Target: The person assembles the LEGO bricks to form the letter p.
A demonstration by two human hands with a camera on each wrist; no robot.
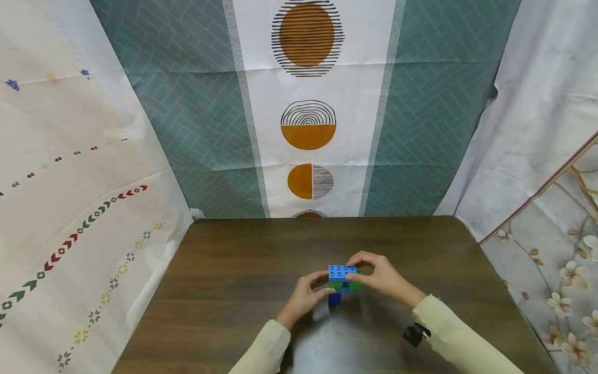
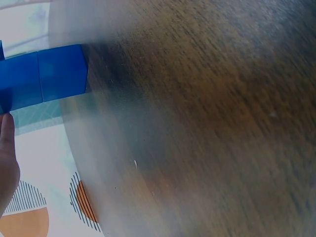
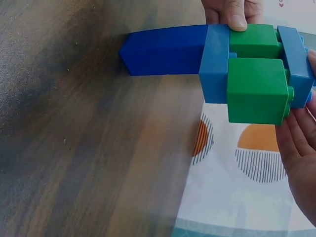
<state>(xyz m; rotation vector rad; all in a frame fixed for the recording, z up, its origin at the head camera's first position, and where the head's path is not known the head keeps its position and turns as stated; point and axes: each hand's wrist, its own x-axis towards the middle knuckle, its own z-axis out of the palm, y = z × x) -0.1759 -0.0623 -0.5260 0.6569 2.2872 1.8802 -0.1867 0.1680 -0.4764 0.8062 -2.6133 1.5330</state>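
Observation:
A small stack of toy building bricks stands on the table. Its base is a dark blue column (image 3: 165,52), with a lighter blue brick (image 3: 214,64) across the top of it. Above that sit two green bricks, the left one (image 1: 334,286) and the right one (image 3: 257,91), with a narrow gap between them. A studded blue brick (image 1: 338,273) lies over the green ones. My left hand (image 1: 306,297) pinches the left green brick, its thumb in front. My right hand (image 1: 382,276) grips the right end of the top blue brick between thumb and fingers.
The brown wooden table (image 1: 224,270) runs back to a hanging patterned cloth (image 1: 308,88). Pale cloths hang to its left (image 1: 89,182) and right (image 1: 528,130). A small black device (image 1: 414,334) sits at the right wrist.

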